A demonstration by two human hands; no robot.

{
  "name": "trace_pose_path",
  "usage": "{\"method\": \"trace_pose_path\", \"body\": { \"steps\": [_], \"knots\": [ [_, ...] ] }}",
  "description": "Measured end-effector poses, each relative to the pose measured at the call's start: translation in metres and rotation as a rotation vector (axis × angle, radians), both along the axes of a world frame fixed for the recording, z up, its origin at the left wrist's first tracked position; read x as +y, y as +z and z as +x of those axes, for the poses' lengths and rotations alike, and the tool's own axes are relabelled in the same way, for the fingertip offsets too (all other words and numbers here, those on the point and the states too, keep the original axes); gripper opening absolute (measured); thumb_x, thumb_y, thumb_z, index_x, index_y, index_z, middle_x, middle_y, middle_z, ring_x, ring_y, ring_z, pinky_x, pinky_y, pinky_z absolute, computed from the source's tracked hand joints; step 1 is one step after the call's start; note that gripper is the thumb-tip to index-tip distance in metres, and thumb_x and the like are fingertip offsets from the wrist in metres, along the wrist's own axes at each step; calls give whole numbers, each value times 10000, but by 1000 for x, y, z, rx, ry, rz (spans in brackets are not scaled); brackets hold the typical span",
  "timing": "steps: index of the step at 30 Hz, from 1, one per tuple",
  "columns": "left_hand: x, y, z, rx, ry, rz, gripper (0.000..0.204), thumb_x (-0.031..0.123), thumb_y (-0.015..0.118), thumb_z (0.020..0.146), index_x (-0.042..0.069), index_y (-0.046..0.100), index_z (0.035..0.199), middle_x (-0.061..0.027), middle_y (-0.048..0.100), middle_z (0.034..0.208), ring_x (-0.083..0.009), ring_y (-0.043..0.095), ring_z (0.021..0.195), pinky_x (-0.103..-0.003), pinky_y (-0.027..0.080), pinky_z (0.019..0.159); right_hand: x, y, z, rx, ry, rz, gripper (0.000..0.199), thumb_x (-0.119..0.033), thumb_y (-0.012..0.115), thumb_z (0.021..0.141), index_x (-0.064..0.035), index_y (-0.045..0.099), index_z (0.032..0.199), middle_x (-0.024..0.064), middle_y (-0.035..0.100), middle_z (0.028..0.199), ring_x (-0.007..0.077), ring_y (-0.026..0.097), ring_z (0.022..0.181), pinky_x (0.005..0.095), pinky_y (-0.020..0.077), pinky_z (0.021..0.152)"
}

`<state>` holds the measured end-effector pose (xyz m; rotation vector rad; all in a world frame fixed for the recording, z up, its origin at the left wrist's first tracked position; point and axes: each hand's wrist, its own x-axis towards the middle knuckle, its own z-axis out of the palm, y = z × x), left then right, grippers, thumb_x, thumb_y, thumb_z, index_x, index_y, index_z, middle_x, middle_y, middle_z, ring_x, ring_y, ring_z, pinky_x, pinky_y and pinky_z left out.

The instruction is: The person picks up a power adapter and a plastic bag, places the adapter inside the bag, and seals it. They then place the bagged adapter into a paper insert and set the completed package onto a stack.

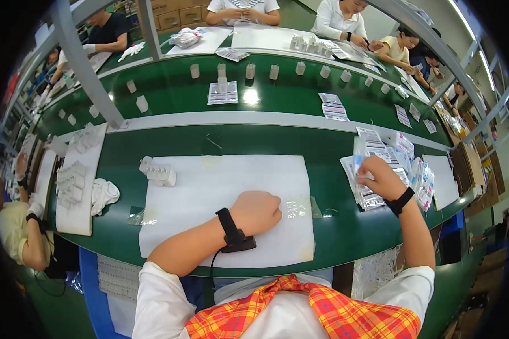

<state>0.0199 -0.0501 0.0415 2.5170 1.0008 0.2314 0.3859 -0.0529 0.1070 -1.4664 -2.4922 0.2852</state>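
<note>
A stack of clear packets [373, 181] lies at the counter's [333, 237] right end, where the right hand [382, 176] pinches one; the left hand [258, 211] rests fisted on the white mat [209, 192], small white plugs [158, 171] waiting unpacked.
</note>
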Motion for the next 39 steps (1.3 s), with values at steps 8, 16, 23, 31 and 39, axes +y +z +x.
{"method": "trace_pose_path", "body": {
  "steps": [8,16,23,31,39],
  "knots": [
    [27,25,-7,-778,17,374,232,180,491,917,-12,591,1000,-198,624,996,-349,593,952,-407,483,840,39,-23,-176,56,338,-388,210,-97,662,785,-38,623,983,164,658,944,358,636,903,432,509,798],
    [64,-27,-11,-585,-12,-704,526,318,569,929,6,500,1346,-221,502,1387,-393,482,1264,-391,387,1069,17,-44,-175,-33,437,-402,307,-129,624,731,-90,649,1035,175,605,1175,367,556,1112,453,465,898],
    [39,-35,-14,-269,-181,188,592,397,627,884,59,508,1356,-196,420,1459,-388,404,1327,-432,330,1108,-56,-8,-137,-260,576,-183,436,-287,656,801,-147,619,1213,170,565,1285,355,517,1213,513,309,1108],
    [53,-35,-1,-344,-66,117,518,356,722,771,62,569,1168,-159,533,1240,-320,507,1137,-436,389,963,289,-17,-206,488,80,-328,368,-137,656,877,-34,598,1226,69,642,1078,170,601,1003,285,470,896],
    [35,-21,9,-286,30,102,410,113,662,725,47,586,1122,-138,540,1246,-324,496,1140,-420,374,969,384,-110,-256,304,-111,-205,727,-225,787,720,-18,510,1360,173,657,1149,275,642,1038,326,490,917]
  ]
}}
